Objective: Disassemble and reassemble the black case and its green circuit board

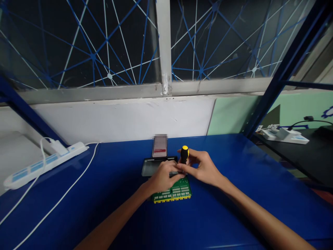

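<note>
A screwdriver [184,155] with a black and yellow handle stands upright in my right hand [203,166], whose fingers are wrapped round it. Its lower end is hidden by my fingers. My left hand [163,176] lies over the upper part of a green circuit board [179,189], with thumb and fingers bent together close to the screwdriver's lower end. What those fingers hold, if anything, is hidden. Along the board's near edge runs a yellow strip [172,200]. Behind the board lies a shallow black-rimmed tray [148,168], partly covered by my hands.
A small card-like box [159,146], blurred out, stands behind the tray on the blue table [125,222]. At the left lies a white power strip [44,165] with white cables [78,187]. Blue frame posts [283,69] rise at both sides, and another power strip [284,135] sits far right.
</note>
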Available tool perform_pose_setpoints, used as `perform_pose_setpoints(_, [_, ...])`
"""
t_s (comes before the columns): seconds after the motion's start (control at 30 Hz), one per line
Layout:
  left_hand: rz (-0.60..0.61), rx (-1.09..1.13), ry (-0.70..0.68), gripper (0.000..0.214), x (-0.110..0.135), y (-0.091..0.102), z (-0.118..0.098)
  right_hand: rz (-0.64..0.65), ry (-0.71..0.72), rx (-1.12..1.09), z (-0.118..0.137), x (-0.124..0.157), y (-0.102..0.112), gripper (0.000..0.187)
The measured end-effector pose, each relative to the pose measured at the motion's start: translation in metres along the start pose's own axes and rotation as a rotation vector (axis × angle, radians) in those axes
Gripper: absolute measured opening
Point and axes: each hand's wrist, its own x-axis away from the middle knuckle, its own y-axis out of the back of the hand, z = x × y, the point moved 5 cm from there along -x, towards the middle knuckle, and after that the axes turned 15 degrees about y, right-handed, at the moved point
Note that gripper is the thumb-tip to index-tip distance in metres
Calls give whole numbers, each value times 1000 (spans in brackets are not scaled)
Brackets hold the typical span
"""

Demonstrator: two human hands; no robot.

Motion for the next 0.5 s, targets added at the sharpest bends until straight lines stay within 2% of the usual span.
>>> perform_pose_setpoints(0.1, [-21,-15,16,7,0,0,1,-15,-5,32,-2,0,0,34])
perform_pose_setpoints(0.23, [32,-29,-3,10,1,0,-3,-23,-22,68,-5,2,1,38])
perform_pose_setpoints(0.5, [45,-5,-38,14,1,1,-5,-20,-5,56,-5,3,1,34])
